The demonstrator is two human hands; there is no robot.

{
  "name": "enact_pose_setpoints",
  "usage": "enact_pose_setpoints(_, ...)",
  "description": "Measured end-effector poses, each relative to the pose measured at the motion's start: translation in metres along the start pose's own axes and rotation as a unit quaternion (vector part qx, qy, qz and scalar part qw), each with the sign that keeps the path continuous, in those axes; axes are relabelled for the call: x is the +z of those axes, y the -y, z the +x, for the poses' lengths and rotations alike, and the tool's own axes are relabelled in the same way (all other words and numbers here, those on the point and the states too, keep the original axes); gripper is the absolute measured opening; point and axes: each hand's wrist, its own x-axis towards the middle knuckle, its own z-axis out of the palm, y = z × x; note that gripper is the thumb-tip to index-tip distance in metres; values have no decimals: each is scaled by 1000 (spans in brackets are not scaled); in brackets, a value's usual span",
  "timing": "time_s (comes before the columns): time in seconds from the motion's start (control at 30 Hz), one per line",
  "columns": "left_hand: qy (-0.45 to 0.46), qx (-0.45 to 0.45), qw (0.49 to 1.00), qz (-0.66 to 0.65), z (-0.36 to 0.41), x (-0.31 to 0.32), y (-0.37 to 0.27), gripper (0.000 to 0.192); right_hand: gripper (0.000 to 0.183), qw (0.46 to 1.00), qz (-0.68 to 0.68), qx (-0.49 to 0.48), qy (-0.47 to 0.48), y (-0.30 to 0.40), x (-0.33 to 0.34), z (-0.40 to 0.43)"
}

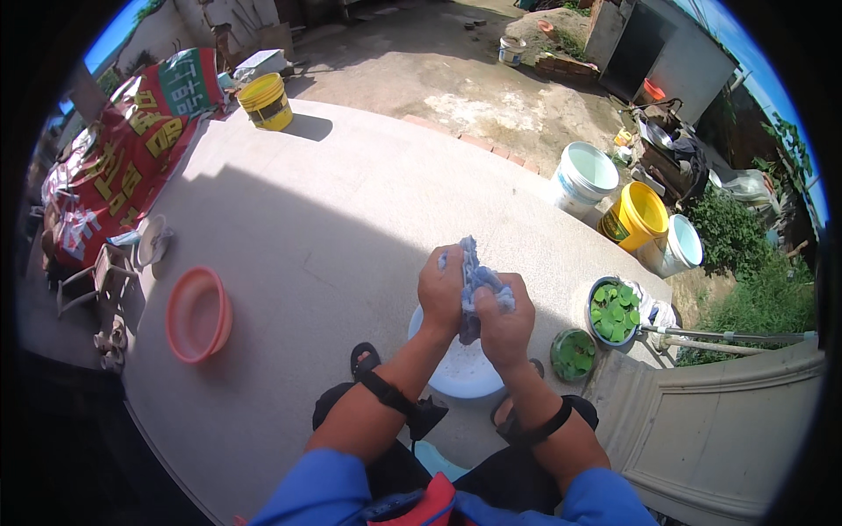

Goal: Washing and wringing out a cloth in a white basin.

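Both my hands grip a bunched, light blue-grey cloth (468, 289) in front of me. My left hand (441, 289) is closed around its left side, and my right hand (508, 322) around its right side, thumb pressed on top. Part of the cloth sticks up above the fists and a darker end hangs below them. Beneath lies a white basin (464, 371) on the ground between my sandalled feet; small specks show inside, and my forearms hide some of it.
A pink basin (197, 314) sits to the left, a yellow bucket (265, 102) beyond it. Off to the right stand a white bucket (579, 181), another yellow bucket (633, 217) and potted green plants (615, 312). A red banner (131, 158) covers a heap at far left.
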Motion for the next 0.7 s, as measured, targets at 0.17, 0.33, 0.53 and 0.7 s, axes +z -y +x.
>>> enact_pose_setpoints(0.17,21,40,997,63,-48,31,5,32,16,976,149,122,-100,4,-25,43)
enact_pose_setpoints(0.33,23,-26,997,-67,4,10,11,26,14,999,-13,-31,10,8,-8,16)
enact_pose_setpoints(0.53,77,-60,989,-114,-30,30,20,30,15,982,111,128,-86,3,-27,41)
enact_pose_setpoints(0.7,75,-9,996,-56,-40,35,20,31,16,959,220,148,-97,-20,-39,46)
